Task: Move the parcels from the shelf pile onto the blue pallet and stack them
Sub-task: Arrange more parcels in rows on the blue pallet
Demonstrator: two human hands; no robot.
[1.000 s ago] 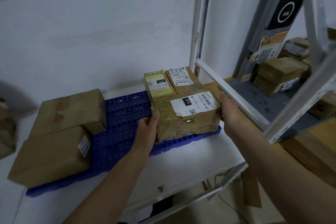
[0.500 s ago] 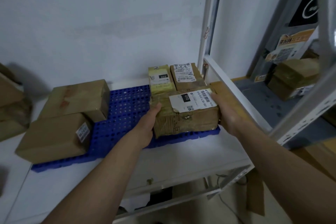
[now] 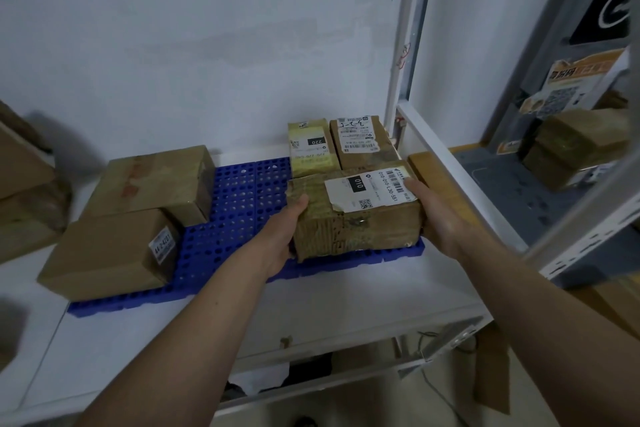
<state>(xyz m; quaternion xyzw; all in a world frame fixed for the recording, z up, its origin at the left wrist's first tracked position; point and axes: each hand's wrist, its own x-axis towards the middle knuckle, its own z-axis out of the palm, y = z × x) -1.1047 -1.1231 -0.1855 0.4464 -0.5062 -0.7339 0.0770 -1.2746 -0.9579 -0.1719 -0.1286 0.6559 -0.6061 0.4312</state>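
— Where's the taped parcel (image 3: 353, 215)?
— Between both hands, on the blue pallet (image 3: 235, 204).
— Grip?
— Left hand (image 3: 280, 236) clasps its left side, right hand (image 3: 436, 215) its right, fingers curled around.

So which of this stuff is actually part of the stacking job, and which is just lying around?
Part of the job:
blue pallet
taped parcel, held by left hand and right hand
four parcels already on the pallet

Just lying about:
orange notice
loose cable

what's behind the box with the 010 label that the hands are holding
Behind the 010 box two smaller parcels stand side by side: a yellowish one and a brown one. Their lower fronts are hidden by it.
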